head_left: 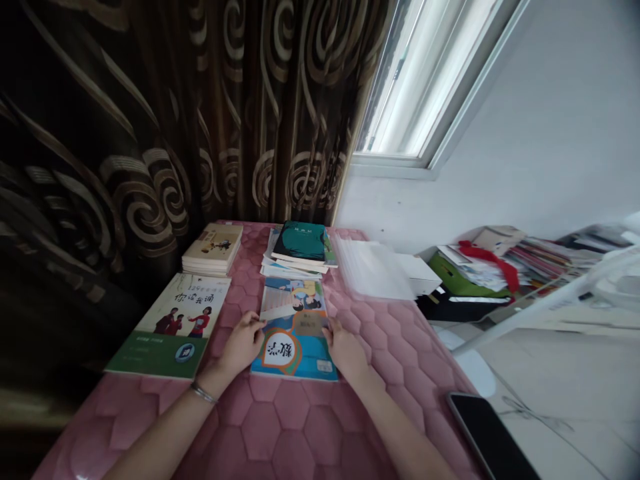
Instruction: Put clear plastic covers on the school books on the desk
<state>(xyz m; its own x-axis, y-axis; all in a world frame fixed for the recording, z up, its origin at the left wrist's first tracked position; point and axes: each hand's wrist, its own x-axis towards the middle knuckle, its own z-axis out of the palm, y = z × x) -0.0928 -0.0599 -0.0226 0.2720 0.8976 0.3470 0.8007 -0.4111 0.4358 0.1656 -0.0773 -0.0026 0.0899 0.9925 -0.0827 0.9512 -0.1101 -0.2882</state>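
Note:
A blue math textbook lies upside down to me on the pink quilted tabletop. My left hand, with a bracelet at the wrist, pinches its left edge. On the opposite edge, my right hand grips it with thumb and fingers. Just behind the textbook is a pile of books topped by a dark teal book. To the left lies a white and green book with figures on its cover. Beyond that stands a stack of tan booklets.
Clear plastic sheets lie at the back right beside a white box. A dark-screened phone rests by the right edge. A patterned curtain hangs behind. Papers and a green folder are piled off to the right.

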